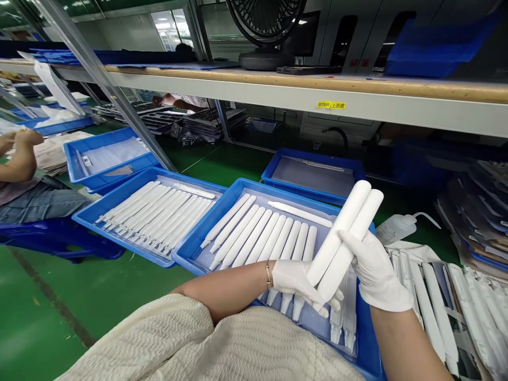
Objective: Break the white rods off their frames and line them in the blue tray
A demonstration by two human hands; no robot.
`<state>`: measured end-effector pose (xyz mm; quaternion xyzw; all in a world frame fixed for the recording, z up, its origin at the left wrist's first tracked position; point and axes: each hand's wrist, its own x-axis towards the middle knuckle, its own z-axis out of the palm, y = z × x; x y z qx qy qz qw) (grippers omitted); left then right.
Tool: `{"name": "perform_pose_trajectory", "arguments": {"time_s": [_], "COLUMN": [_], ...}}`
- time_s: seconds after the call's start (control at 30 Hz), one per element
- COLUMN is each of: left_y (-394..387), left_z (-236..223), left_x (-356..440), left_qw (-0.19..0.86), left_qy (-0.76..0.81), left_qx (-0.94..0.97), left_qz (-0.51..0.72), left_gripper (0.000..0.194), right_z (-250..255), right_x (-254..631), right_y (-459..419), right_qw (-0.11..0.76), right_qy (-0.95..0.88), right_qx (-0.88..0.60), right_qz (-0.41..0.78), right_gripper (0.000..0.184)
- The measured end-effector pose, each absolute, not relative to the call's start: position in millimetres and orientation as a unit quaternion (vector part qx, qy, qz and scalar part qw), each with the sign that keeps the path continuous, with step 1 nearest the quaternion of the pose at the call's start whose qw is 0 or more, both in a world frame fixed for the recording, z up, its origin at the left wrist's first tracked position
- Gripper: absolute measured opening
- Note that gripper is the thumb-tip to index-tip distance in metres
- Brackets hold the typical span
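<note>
The white-gloved left hand (296,278) is cupping two smooth white cylindrical pieces (335,235) with its fingers; the white-gloved right hand (377,270) is pinching them. Left of the fingers, tapered white pieces (257,233) are already lying in a row inside a blue plastic tray (367,338); the held pair isn't among them.

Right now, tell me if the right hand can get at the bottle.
Probably not as things stand: the right hand is holding two white pieces together with the left hand. If freed, it likely could; the bottle sits close beyond it, with nothing visible between.
</note>
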<state>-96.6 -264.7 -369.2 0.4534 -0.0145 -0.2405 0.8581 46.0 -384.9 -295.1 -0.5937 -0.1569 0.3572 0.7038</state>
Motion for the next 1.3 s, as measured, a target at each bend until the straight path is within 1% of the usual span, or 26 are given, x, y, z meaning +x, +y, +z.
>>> {"name": "perform_pose_trajectory", "arguments": {"time_s": [0.07, 0.13, 0.2, 0.27, 0.33, 0.37, 0.5, 0.57, 0.67, 0.77, 0.87, 1.03, 1.17, 1.3], "left_y": [-265, -265, -267, -268, -270, -271, -270, -268, -268, -269, -271, -273, -275, -274], "left_z": [-361, -353, -349, -351, -358, -361, -363, -358, -352, -355, -358, -351, -345, -350], "left_x": [-96, -96, -96, -95, -94, -93, -90, -89, -89, -89, -89, -90, -92, -92], "left_qw": [0.850, 0.831, 0.802, 0.770, 0.756, 0.760, 0.803, 0.823, 0.819, 0.796, 0.828, 0.871, 0.883, 0.885], "left_qy": [-0.003, 0.020, 0.055, 0.090, 0.101, 0.096, 0.077, 0.080, 0.152, 0.236, 0.239, 0.208, 0.175, 0.144], "left_qx": [0.468, 0.514, 0.580, 0.631, 0.646, 0.642, 0.590, 0.562, 0.552, 0.556, 0.506, 0.445, 0.432, 0.435], "left_qz": [-0.240, -0.211, -0.129, -0.031, 0.023, 0.032, 0.030, 0.024, 0.024, 0.026, 0.034, -0.029, -0.050, -0.081], "left_gripper": [0.061, 0.060, 0.061, 0.068, 0.073, 0.073, 0.063, 0.062, 0.061, 0.051, 0.044, 0.052, 0.056, 0.072], "right_z": [-299, -302, -304, -306, -307, -307, -305, -305, -307, -308, -307, -310, -312, -313], "right_x": [47, 48, 50, 52, 54, 54, 56, 58, 62, 61, 57, 57, 60, 59], "right_y": [-386, -385, -383, -381, -380, -379, -379, -380, -382, -384, -382, -376, -374, -372], "right_qw": [0.706, 0.714, 0.725, 0.736, 0.737, 0.733, 0.721, 0.719, 0.721, 0.736, 0.733, 0.705, 0.677, 0.679], "right_qy": [-0.154, -0.150, -0.149, -0.147, -0.139, -0.133, -0.140, -0.159, -0.173, -0.164, -0.154, -0.151, -0.147, -0.152], "right_qx": [-0.595, -0.596, -0.594, -0.593, -0.601, -0.607, -0.607, -0.612, -0.621, -0.606, -0.598, -0.604, -0.623, -0.621], "right_qz": [0.351, 0.335, 0.315, 0.293, 0.276, 0.276, 0.303, 0.288, 0.254, 0.253, 0.284, 0.340, 0.362, 0.360], "right_gripper": [0.049, 0.049, 0.049, 0.048, 0.049, 0.049, 0.046, 0.045, 0.044, 0.044, 0.047, 0.063, 0.064, 0.067]}}
